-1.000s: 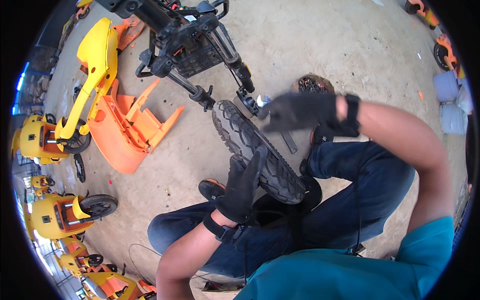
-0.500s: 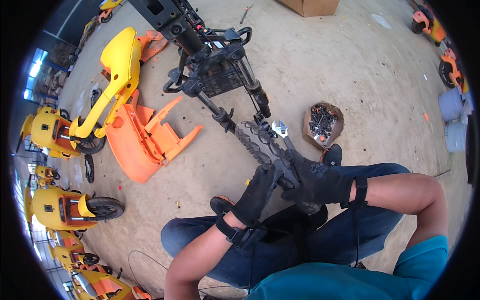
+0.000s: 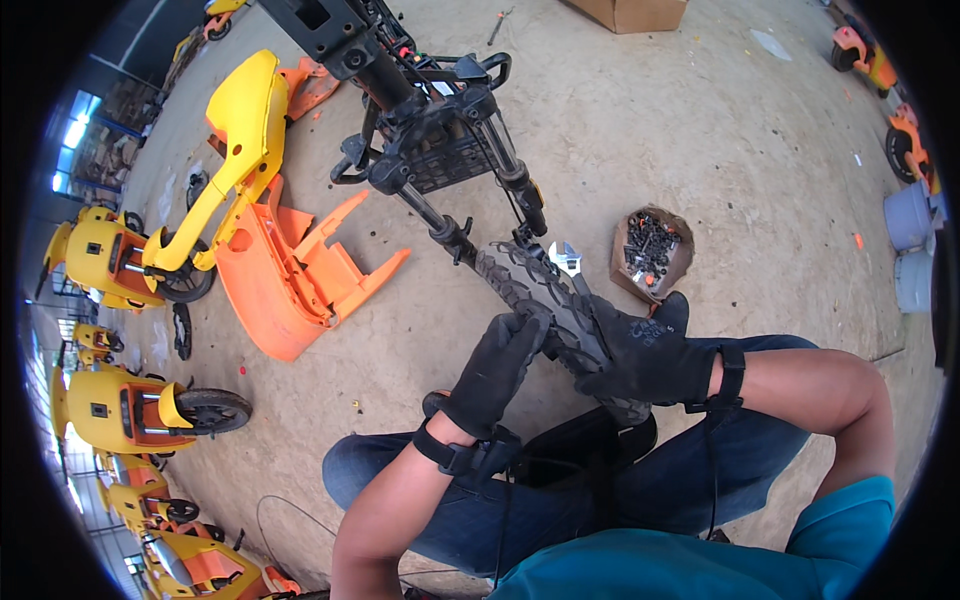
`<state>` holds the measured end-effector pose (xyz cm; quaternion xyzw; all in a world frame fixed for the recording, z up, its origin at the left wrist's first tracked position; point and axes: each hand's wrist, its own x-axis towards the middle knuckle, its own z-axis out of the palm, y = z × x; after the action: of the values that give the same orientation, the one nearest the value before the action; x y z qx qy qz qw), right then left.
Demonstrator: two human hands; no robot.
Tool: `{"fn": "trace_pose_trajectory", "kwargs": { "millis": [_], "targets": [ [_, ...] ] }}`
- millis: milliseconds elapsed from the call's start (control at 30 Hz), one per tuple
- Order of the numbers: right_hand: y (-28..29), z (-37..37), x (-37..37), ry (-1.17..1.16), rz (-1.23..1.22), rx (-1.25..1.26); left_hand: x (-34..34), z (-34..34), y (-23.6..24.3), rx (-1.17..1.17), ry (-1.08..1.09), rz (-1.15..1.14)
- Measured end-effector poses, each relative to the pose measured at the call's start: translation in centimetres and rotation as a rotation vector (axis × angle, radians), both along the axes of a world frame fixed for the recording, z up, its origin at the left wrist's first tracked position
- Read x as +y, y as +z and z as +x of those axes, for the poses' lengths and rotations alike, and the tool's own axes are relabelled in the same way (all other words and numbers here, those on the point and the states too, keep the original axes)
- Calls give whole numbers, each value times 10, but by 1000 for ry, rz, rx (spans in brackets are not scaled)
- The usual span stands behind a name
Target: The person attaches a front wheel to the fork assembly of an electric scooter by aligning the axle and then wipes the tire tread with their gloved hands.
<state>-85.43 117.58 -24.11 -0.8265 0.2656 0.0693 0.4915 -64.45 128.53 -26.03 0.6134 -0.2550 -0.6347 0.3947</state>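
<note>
A black treaded tyre (image 3: 545, 290) on the front wheel of a dark bike frame slants between my knees. My gloved left hand (image 3: 497, 368) is closed on the tyre's left side, fingertips pressed together at its edge. On its right side, my gloved right hand (image 3: 645, 352) grips the tyre lower down, some fingers hidden. An adjustable wrench (image 3: 566, 261) shows its silver jaws just beyond the right hand. Its handle disappears behind that hand; I cannot tell whether it is held. The front fork (image 3: 508, 165) rises from the wheel to a black rack (image 3: 440, 168).
A cut-down cardboard box (image 3: 652, 255) of small dark hardware stands right of the wheel. Orange (image 3: 285, 285) and yellow (image 3: 245, 110) body panels lie to the left. Yellow scooters (image 3: 110, 410) line the left side; pale buckets (image 3: 908, 225) stand far right. A cable (image 3: 290, 508) trails over the floor.
My left hand has slid slightly up along the tyre's left side. My right hand has shifted a little on the tyre, and more tread shows between the hands.
</note>
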Motion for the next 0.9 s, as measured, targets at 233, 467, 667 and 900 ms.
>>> {"fn": "trace_pose_trajectory", "kwargs": {
  "millis": [233, 467, 667, 900],
  "targets": [
    [-5, 1, -1, 0, 39, 73, 3, 1, -6, -38, 23, -40],
    [-16, -1, 8, 49, 10, -50, 1, -3, -13, 88, 120, 73],
    [-32, -13, 15, 118, -129, -268, 10, 16, -22, 116, 165, 37],
    [-11, -3, -3, 220, 45, 45, 5, 36, 3, -363, -127, 124]
  ]
}}
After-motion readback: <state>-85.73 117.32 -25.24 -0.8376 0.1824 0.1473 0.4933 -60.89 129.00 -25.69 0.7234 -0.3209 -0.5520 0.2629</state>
